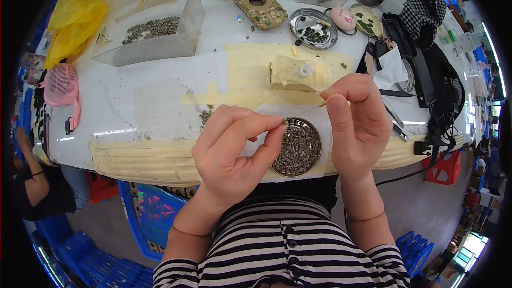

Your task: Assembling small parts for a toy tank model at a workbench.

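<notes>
The head view has the left hand pinching thumb and forefinger nearly together over the rim of a shallow round metal dish; a tiny dark piece shows at its fingertips. The right hand, to the right of the dish, grips a thin needle-like tool with a yellowish end between thumb and forefinger, its fine shaft slanting down-left toward the pinched piece. The dish, near the table edge below both hands, holds many small grey metallic pieces. Just beyond lies a cream tape-covered block bearing a white ring. Farther back are a camouflage-patterned model hull with a round hole and a round silver tray of dark green bits. To the left stand a clear plastic box holding more grey pieces, a pink mesh basket and a crumpled yellow plastic bag, all on a white table with cream tape along its front edge.
</notes>
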Motion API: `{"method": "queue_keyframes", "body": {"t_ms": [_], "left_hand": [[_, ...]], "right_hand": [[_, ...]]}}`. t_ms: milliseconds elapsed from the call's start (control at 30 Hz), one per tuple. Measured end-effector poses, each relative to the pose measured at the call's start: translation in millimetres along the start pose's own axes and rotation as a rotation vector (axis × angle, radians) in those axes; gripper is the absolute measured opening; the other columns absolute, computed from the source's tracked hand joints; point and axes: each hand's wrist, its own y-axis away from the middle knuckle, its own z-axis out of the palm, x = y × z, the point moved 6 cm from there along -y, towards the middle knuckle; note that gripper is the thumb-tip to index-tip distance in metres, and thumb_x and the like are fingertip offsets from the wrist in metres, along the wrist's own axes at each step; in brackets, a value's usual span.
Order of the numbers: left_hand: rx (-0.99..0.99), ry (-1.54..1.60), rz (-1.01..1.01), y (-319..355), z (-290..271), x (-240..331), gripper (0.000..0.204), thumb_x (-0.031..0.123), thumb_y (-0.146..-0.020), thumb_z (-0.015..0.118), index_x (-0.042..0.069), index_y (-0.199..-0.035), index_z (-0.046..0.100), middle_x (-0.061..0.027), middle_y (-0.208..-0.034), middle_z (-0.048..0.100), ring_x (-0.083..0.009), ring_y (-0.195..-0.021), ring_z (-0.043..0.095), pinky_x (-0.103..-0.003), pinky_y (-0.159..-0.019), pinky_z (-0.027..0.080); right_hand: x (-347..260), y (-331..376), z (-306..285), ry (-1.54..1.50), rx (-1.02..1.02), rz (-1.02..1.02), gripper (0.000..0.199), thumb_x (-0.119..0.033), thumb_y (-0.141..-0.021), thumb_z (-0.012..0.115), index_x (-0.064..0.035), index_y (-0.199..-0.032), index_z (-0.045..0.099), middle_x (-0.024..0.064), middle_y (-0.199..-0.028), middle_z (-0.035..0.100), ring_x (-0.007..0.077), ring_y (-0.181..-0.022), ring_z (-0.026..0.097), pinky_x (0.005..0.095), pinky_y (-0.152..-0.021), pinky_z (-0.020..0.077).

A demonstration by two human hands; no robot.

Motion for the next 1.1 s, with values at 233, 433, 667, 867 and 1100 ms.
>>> {"method": "queue_keyframes", "body": {"t_ms": [233, 433, 667, 867, 1100], "left_hand": [[0.024, 0.005, 0.002, 1.0, -0.6, -2.2, 0.022, -0.007, -0.071, 0.080, 0.002, -0.090, 0.073, -0.0056, -0.080, 0.064, -0.0147, -0.065, 0.057, -0.025, -0.055, 0.046], [0.039, 0.017, 0.014, 0.9, -0.6, -1.2, 0.021, -0.007, -0.072, 0.079, 0.001, -0.090, 0.073, -0.0054, -0.080, 0.064, -0.0132, -0.064, 0.057, -0.024, -0.054, 0.046], [0.058, 0.020, 0.009, 1.5, -2.2, -2.5, 0.021, -0.008, -0.072, 0.079, 0.002, -0.090, 0.073, -0.0055, -0.079, 0.064, -0.0134, -0.064, 0.057, -0.024, -0.054, 0.046], [0.054, 0.015, 0.012, 1.1, -1.5, -0.9, 0.022, -0.007, -0.071, 0.080, 0.002, -0.090, 0.073, -0.0053, -0.079, 0.064, -0.0139, -0.064, 0.057, -0.025, -0.054, 0.045], [0.024, -0.005, 0.018, 1.6, -2.1, 0.9, 0.020, -0.012, -0.074, 0.075, -0.002, -0.091, 0.071, -0.0071, -0.081, 0.063, -0.0125, -0.068, 0.058, -0.023, -0.059, 0.047]], "right_hand": [[3.4, -4.4, -5.7, -0.074, 0.063, 0.013, 0.006, 0.000, -0.087, 0.071, 0.0014, -0.089, 0.065, 0.0069, -0.087, 0.063, 0.0152, -0.081, 0.056, 0.0258, -0.076, 0.0444], [-20.3, -29.9, -11.7, 0.443, 0.149, -0.417, 0.009, -0.003, -0.082, 0.076, -0.0044, -0.081, 0.067, 0.0026, -0.080, 0.065, 0.0181, -0.075, 0.055, 0.0289, -0.067, 0.0431], [-14.9, -22.1, -7.7, 0.176, 0.067, -0.198, 0.009, -0.003, -0.085, 0.073, -0.0020, -0.083, 0.065, 0.0047, -0.081, 0.062, 0.0174, -0.077, 0.055, 0.0273, -0.071, 0.0432], [-7.1, -6.8, 1.9, -0.007, -0.017, 0.038, 0.008, -0.003, -0.088, 0.070, -0.0001, -0.086, 0.063, 0.0060, -0.084, 0.060, 0.0165, -0.081, 0.054, 0.0273, -0.075, 0.0438], [-3.1, -5.5, 4.9, 0.026, -0.032, 0.000, 0.009, -0.004, -0.088, 0.071, -0.0002, -0.086, 0.063, 0.0059, -0.083, 0.061, 0.0174, -0.080, 0.055, 0.0278, -0.075, 0.0440]]}}
